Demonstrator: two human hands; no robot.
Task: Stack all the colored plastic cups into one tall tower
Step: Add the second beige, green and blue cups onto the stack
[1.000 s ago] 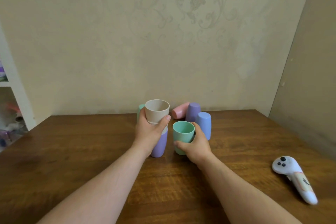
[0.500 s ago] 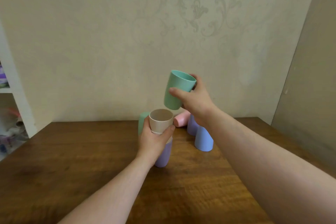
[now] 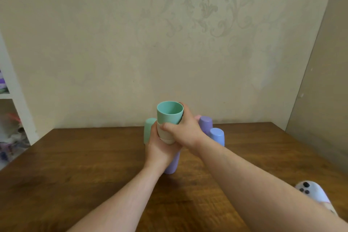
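Note:
A stack of three upright cups stands on the wooden table (image 3: 75, 156): a purple cup (image 3: 172, 165) at the bottom, a beige cup (image 3: 164, 134) in it, and a green cup (image 3: 169, 112) nested on top. My left hand (image 3: 159, 149) grips the stack around the beige cup. My right hand (image 3: 185, 130) holds the green cup from the right. Behind stand upside-down cups: a green one (image 3: 149, 130), a purple one (image 3: 205, 123) and a blue one (image 3: 217, 135). A pink cup (image 3: 197, 117) peeks out behind my right hand.
A white controller (image 3: 312, 193) lies at the table's right front, partly hidden by my right forearm. A wall rises just behind the cups and another closes the right side. White shelves (image 3: 11, 96) with clutter stand at the left.
My right hand lifted the green cup from the table, carried it above the stack and lowered it into the beige cup. My left hand kept holding the stack.

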